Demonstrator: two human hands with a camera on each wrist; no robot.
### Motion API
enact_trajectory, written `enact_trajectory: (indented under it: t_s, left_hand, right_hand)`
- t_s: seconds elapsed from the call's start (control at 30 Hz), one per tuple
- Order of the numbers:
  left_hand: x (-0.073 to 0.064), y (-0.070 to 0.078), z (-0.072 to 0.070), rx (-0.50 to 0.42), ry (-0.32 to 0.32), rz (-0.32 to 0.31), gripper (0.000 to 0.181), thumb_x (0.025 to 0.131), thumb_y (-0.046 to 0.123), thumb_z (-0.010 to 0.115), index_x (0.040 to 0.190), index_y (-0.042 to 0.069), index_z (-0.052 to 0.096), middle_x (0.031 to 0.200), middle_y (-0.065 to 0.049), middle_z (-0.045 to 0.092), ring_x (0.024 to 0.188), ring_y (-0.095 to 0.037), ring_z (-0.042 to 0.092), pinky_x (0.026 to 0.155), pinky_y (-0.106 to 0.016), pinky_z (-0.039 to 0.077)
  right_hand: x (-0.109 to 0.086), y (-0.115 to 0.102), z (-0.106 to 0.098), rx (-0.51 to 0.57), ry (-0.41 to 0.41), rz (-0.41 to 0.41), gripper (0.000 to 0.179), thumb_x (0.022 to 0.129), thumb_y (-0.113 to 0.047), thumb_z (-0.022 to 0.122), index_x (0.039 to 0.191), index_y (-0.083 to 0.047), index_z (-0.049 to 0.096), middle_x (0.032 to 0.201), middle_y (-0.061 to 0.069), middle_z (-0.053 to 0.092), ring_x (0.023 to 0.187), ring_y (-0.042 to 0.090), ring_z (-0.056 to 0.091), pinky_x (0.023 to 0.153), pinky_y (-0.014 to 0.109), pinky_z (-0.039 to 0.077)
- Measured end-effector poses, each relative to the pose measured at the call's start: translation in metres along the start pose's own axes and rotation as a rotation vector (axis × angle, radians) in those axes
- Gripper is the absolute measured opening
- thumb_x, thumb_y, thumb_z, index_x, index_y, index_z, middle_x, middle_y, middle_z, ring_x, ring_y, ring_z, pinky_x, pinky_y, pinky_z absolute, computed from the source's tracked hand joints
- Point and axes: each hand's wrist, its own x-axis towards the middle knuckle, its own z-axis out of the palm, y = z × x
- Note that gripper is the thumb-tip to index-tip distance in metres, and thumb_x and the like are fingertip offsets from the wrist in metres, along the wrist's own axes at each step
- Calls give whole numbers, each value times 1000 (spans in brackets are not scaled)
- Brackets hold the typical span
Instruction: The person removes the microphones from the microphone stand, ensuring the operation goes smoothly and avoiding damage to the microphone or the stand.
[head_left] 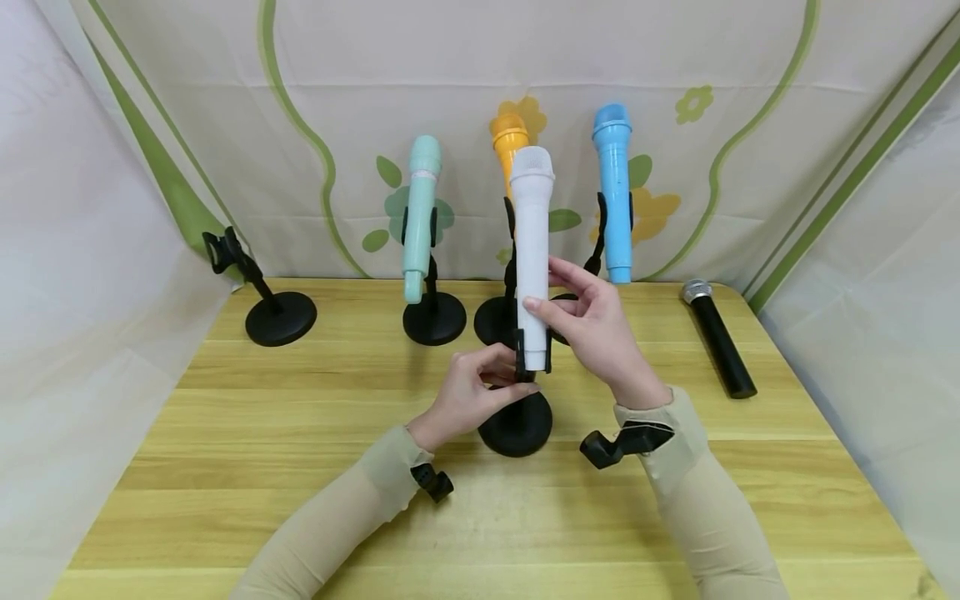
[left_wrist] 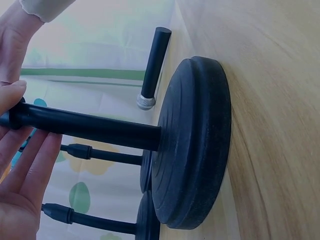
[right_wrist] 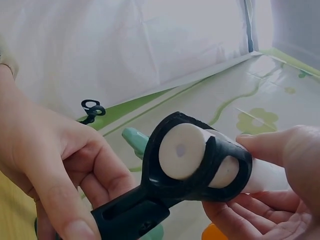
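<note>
A white microphone [head_left: 533,225] stands tilted in the black clip [right_wrist: 150,172] of a desk microphone stand, whose round base [head_left: 517,427] rests on the table. Its tail end pokes through the clip ring, as the right wrist view shows. My right hand [head_left: 600,325] holds the white body just above the clip, thumb in front and fingers behind. Lower down, my left hand [head_left: 476,390] grips the stand just under the clip. In the left wrist view its thumb and fingers lie around the top of the black pole [left_wrist: 100,122].
Behind stand mint-green [head_left: 422,208], orange [head_left: 508,137] and blue [head_left: 615,192] microphones on black stands. A stand with a bare clip [head_left: 281,318] is at the back left. A black microphone with a silver head [head_left: 720,342] lies on the right. Fabric walls [head_left: 480,50] enclose the wooden table [head_left: 300,417].
</note>
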Motion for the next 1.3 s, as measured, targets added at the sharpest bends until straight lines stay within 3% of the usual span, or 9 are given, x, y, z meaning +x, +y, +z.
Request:
enact_trajectory:
  t_s: [0.2, 0.37, 0.6, 0.93, 1.1, 1.3]
  left_hand:
    - [1, -2, 0, 5, -1, 3, 22, 81, -11, 81, 98, -3, 69, 97, -15, 74, 79, -30, 73, 69, -41, 63]
    - [0, -18, 2, 8, -2, -2, 24, 81, -8, 83, 100, -1, 70, 98, -15, 74, 79, -29, 74, 69, -42, 63]
    - [-1, -29, 1, -4, -13, 11, 22, 84, 5, 85, 102, 8, 72, 101, -5, 75, 81, -19, 74, 70, -35, 62]
    - [-1, -29, 0, -7, -21, 18, 20, 85, 7, 84, 101, 10, 72, 100, 0, 75, 81, -15, 74, 70, -33, 62]
    - [-1, -28, 1, -5, -13, -3, 21, 84, 4, 85, 100, 9, 73, 100, -3, 75, 81, -17, 74, 71, -35, 62]
    - [-1, -20, 3, 1, 3, -26, 23, 80, -7, 84, 98, 0, 71, 98, -14, 74, 79, -30, 74, 70, -44, 63]
  right_hand:
    - [6, -1, 0, 3, 16, -26, 56, 96, -8, 72, 147, -2, 51, 126, 18, 59, 93, 26, 74, 85, 33, 59]
    - [15, -3, -2, 17, 49, -82, 55, 96, -6, 72, 147, -2, 52, 127, 19, 60, 93, 26, 73, 85, 34, 59]
    - [27, -9, -5, 25, 91, -69, 59, 94, -12, 76, 147, -5, 53, 127, 18, 61, 93, 23, 74, 80, 32, 60]
    - [32, -18, -12, 55, 208, -86, 54, 90, -9, 80, 140, -5, 60, 122, 17, 68, 101, 23, 72, 81, 30, 60]
    - [28, -19, -17, 36, 230, -83, 52, 89, -9, 81, 137, -6, 63, 123, 16, 69, 107, 25, 70, 90, 31, 57]
    - [22, -17, -21, 26, 253, -79, 51, 87, -9, 83, 134, -4, 65, 123, 16, 70, 110, 25, 69, 93, 31, 55]
